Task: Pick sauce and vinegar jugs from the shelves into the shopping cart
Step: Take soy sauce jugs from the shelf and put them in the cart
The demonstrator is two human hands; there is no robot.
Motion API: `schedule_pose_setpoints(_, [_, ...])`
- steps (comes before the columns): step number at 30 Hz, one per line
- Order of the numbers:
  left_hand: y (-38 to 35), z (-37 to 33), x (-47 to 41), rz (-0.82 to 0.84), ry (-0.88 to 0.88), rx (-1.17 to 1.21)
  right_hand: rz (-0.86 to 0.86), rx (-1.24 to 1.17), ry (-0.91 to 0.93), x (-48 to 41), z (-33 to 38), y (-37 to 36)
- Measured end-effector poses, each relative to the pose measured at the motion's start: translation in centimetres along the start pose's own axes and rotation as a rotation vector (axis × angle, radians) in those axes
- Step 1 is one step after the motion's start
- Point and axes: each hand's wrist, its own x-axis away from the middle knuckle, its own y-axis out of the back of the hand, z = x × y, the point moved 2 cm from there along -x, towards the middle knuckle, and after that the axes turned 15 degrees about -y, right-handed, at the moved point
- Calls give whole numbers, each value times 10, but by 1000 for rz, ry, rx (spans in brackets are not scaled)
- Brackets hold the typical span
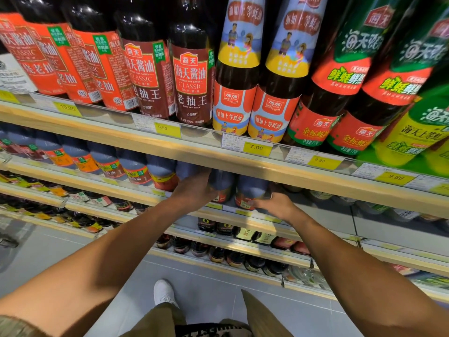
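Observation:
Both my arms reach into the second shelf, under the wooden shelf edge point(243, 161). My left hand point(194, 189) is wrapped around the left side of a dark sauce jug point(222, 188) with a red label. My right hand point(274, 204) holds the lower right side of the neighbouring dark sauce jug point(251, 190), also red-labelled. Both jugs stand on the shelf, their tops hidden by the shelf edge above. No shopping cart is in view.
Tall soy and oyster sauce bottles point(192, 76) fill the top shelf, with yellow price tags point(257, 148) below. More dark jugs point(107, 161) line the second shelf to the left. Lower shelves hold small bottles point(218, 254). My white shoe point(164, 291) stands on the grey floor.

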Motion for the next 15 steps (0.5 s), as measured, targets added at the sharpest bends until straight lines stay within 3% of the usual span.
schedule_pose_setpoints(15, [-20, 0, -7, -98, 52, -198, -21, -27, -9, 9, 4, 0])
